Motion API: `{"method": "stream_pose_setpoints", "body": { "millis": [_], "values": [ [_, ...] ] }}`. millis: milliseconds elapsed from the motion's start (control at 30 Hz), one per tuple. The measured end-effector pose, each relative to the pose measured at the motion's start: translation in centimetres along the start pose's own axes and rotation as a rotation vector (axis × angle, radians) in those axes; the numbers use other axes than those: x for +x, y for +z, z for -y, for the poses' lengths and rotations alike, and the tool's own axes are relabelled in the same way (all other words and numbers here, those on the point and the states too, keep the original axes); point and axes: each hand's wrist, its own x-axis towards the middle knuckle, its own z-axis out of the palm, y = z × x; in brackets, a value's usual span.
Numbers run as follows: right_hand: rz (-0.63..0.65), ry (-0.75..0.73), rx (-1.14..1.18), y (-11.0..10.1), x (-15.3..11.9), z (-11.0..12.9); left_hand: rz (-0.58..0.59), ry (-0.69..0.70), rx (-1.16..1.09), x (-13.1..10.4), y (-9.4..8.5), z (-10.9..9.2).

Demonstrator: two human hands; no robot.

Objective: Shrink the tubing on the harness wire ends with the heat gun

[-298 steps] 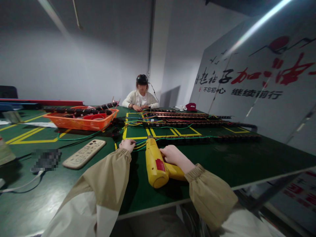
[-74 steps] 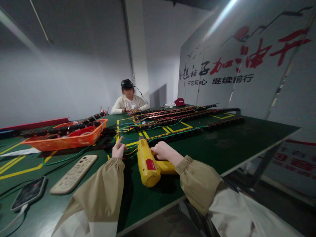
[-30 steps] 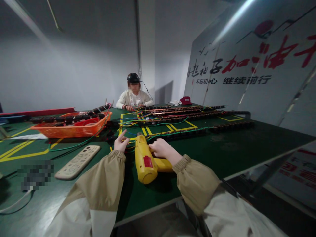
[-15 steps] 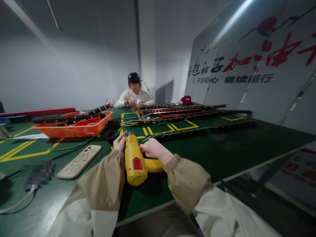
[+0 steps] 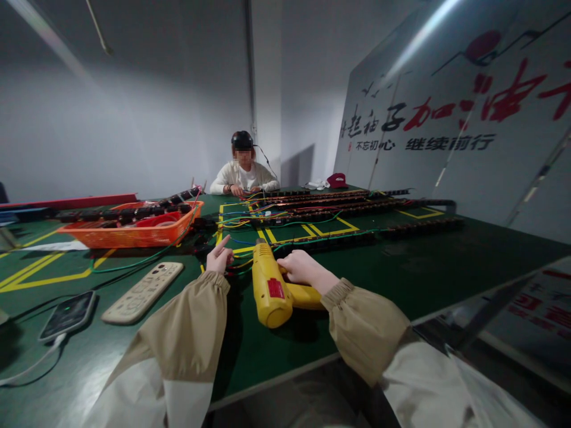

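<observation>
My right hand [image 5: 303, 267] is wrapped around the handle of a yellow heat gun [image 5: 270, 285], whose nozzle points away from me across the green table. To its left is my left hand [image 5: 219, 257], index finger stretched forward and the other fingers curled. Thin coloured wires [image 5: 241, 271] run from those curled fingers toward the right, behind the heat gun; the exact grip is partly hidden. Past the nozzle, a long dark strip [image 5: 330, 239] with a green wire along it lies on the table.
An orange basket [image 5: 129, 236] with black parts stands left. Nearer are a beige phone-shaped object [image 5: 143, 293] and a phone [image 5: 69, 315] on a white cable. More strips [image 5: 321, 205] lie farther back, before a seated person [image 5: 244, 175]. The table's front edge [image 5: 276, 380] is close.
The heat gun has moved right with my right hand, away from my left hand, uncovering wires between them. My left hand has barely moved. The seated person's hands have shifted slightly.
</observation>
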Motion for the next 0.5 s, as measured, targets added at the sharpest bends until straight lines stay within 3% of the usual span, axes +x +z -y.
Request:
{"method": "stream_pose_setpoints", "body": {
  "millis": [267, 500],
  "values": [
    [0.005, 0.062, 0.003, -0.7, -1.7, -1.0, -0.007, -0.013, -0.009, 0.0, -0.1, 0.0],
    [-0.023, 0.011, 0.005, -1.1, -0.3, 0.8, -0.082, -0.024, -0.027, -0.1, -0.1, -0.2]
  ]
}}
